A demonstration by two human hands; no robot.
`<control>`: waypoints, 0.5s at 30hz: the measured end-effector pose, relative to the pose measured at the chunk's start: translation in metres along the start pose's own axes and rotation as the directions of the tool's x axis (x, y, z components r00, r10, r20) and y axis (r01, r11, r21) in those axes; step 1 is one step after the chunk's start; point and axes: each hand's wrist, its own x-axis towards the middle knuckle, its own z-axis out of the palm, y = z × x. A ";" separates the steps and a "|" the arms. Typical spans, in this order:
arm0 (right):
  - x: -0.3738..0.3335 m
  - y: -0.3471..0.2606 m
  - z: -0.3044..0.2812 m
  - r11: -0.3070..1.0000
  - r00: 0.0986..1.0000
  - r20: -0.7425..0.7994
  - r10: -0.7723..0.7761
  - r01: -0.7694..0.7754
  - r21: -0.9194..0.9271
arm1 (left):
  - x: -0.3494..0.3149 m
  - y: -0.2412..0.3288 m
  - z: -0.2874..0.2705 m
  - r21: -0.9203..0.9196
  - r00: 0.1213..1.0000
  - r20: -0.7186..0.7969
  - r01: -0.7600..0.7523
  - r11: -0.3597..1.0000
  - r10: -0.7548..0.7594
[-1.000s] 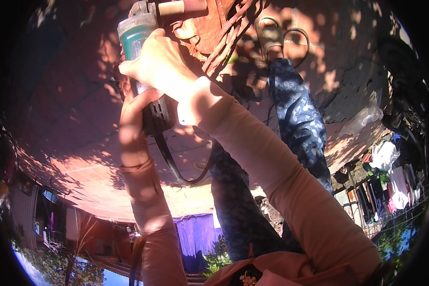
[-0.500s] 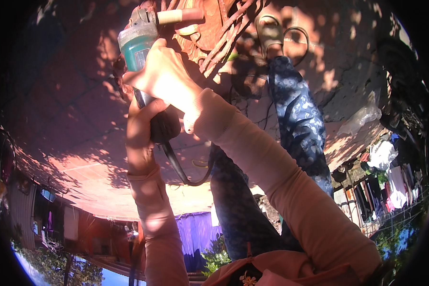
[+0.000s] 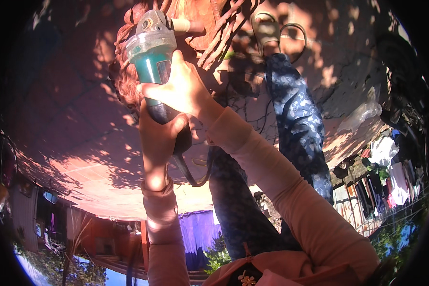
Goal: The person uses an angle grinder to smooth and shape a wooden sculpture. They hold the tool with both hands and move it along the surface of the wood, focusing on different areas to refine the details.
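Observation:
Both hands grip a green angle grinder (image 3: pixel 150 59) with a grey metal head and a black rear body. My right hand (image 3: pixel 188 90) wraps round its green middle, thumb across the body. Lower down, my left hand (image 3: pixel 158 138) is closed round the black rear end. A pale cylinder (image 3: pixel 189 26) sticks out to the right of the grinder's head; how it is fixed cannot be made out. Under and beside the head lies a reddish carved wooden piece (image 3: pixel 128 78) with curled relief and twisted, branch-like strands (image 3: pixel 221 35). The head hides part of the carving.
A black cord (image 3: pixel 188 176) runs from the grinder's rear towards my legs in dark patterned trousers (image 3: pixel 298 109). My sandalled foot (image 3: pixel 267 31) stands right of the carving. Crumpled clear plastic (image 3: pixel 364 117) lies on the paved floor (image 3: pixel 81 128), and clothes (image 3: pixel 398 183) hang at right.
The grinder and both hands have shifted right and slightly nearer to me. More of the carving's left side shows now. Both hands keep their grip.

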 end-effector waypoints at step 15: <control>0.017 -0.027 -0.010 0.999 0.999 0.048 -0.001 -0.001 0.037 | 0.020 0.012 -0.002 -0.031 1.000 -0.009 -0.001 1.000 0.001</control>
